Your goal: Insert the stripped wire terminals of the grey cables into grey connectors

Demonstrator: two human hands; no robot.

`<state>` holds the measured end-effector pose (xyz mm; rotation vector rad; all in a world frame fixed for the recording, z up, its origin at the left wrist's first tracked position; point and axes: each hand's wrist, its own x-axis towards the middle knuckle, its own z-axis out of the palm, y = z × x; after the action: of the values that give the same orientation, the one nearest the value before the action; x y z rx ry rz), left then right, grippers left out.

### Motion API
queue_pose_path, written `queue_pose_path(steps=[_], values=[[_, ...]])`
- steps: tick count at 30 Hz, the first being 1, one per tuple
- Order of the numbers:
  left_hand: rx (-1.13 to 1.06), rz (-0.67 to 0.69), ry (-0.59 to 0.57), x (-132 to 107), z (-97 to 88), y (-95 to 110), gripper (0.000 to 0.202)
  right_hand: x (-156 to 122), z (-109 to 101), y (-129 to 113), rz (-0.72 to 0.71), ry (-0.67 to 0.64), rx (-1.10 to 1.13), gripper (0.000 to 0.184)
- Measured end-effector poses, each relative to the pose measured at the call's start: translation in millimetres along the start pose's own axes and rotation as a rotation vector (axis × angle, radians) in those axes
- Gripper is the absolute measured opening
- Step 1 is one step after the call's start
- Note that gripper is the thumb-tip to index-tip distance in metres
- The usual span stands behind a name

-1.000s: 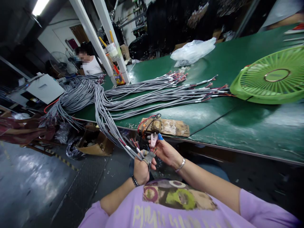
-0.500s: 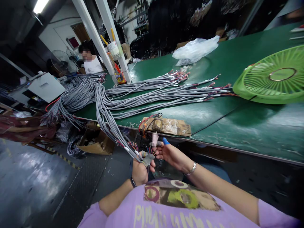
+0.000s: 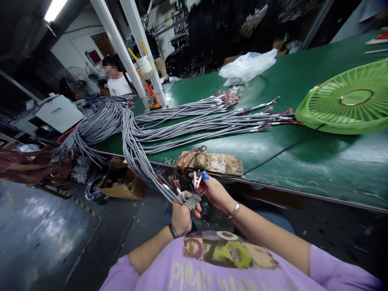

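My left hand (image 3: 182, 216) is closed around the ends of several grey cables (image 3: 153, 176), with grey coverings on its thumb and finger. Thin coloured wires (image 3: 198, 193) fan out from the cable end beyond the thumb. My right hand (image 3: 217, 195), with a blue cover on one fingertip, pinches a small pale pink clip (image 3: 197, 180) shaped like a peg. The clip is just above the coloured wires; whether it touches them I cannot tell. Another tuft of stripped wires (image 3: 175, 182) stands out to the left of it.
Long grey cables (image 3: 104, 115) lie heaped and spread on the green table (image 3: 281, 161). A wooden block (image 3: 224, 162) with wires sits at the near edge. A green fan (image 3: 354, 97), a plastic bag (image 3: 247, 66) and posts stand around. A person (image 3: 118, 85) is at the back left.
My right hand has moved slightly left and its fingers have closed in. The pale pink clip has turned and shows its two legs. My left hand keeps its grip on the cables.
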<state>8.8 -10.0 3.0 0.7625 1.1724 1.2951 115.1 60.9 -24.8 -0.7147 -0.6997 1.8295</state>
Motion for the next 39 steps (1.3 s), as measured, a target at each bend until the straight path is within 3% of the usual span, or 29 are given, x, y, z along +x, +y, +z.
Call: queue_pose_path(steps=[5,10,17,28,35,39], values=[[0.010,-0.010,0.017,1,1.0,-1,0.019,4,5,-1,0.207,-0.038,0.253,0.035],[0.034,-0.004,0.016,1,0.1,-1,0.021,7,8,1,0.205,0.005,0.326,0.027],[0.040,0.004,0.030,0,-0.7,-3,0.021,4,11,1,0.205,0.033,0.323,0.033],[0.023,0.029,0.022,-2,-1.4,-4,0.026,-4,5,1,0.261,-0.086,0.331,0.041],[0.070,0.050,0.013,-9,-10.9,-8,0.028,-23,-20,-2,0.312,-0.208,0.191,0.041],[0.118,0.067,0.024,-10,-13.8,-14,0.032,-41,-18,-8,0.193,-0.342,-0.099,0.040]])
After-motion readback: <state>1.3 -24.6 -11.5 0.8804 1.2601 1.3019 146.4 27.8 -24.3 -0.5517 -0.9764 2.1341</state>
